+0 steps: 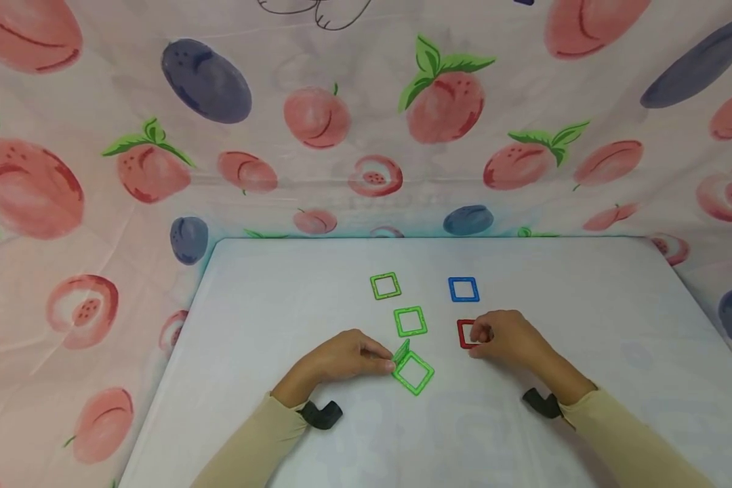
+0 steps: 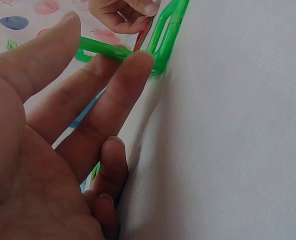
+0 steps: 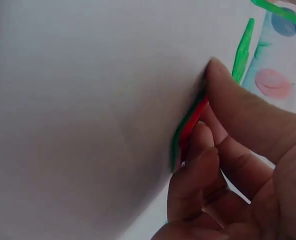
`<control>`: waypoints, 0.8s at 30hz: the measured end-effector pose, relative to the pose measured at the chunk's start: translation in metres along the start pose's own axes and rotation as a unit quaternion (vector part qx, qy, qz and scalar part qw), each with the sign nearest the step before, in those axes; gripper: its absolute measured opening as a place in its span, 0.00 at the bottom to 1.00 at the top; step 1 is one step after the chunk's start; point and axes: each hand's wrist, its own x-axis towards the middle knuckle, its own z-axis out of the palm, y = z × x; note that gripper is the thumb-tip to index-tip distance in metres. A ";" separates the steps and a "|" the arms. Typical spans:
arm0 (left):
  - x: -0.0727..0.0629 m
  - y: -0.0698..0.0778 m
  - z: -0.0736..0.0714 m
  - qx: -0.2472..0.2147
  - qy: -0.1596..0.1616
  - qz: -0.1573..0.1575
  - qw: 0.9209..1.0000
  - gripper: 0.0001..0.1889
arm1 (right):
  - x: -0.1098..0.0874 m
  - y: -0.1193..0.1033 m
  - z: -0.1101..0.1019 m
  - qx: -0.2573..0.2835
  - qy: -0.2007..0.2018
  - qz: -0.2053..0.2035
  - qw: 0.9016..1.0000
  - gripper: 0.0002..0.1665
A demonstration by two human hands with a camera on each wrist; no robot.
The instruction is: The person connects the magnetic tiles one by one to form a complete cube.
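Green frame (image 1: 402, 352), tilted up at one edge of a flat twin (image 1: 425, 382) between the table's (image 1: 622, 305) side edges, pinched in the left hand (image 1: 350, 356), with a red frame (image 1: 461, 335) pinched in the right hand (image 1: 509, 339): presumably light, stiff, best taken by rims.

Both hands (image 1: 350, 356) (image 1: 512, 339) pinch, sleeved forearms (image 1: 253, 437) (image 1: 628, 430) angled inward.

Draped booth (image 1: 128, 251) (fruit-print cloth (image 1: 366, 129))

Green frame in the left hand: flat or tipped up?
Tipped up: in the head view, the held green frame slants up at an edge of the flat green frame, pinched by the left hand.
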 end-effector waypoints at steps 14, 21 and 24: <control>0.001 -0.001 0.001 0.001 0.003 0.005 1.000 0.13 | 0.001 -0.004 0.010 0.059 -0.035 -0.051 0.996 0.13; 0.001 -0.001 0.002 0.001 0.004 0.002 1.000 0.14 | 0.001 -0.009 0.014 0.124 -0.067 -0.097 0.985 0.12; 0.001 -0.001 0.002 0.001 0.005 0.003 1.000 0.14 | 0.001 -0.014 0.015 0.136 -0.073 -0.103 0.983 0.12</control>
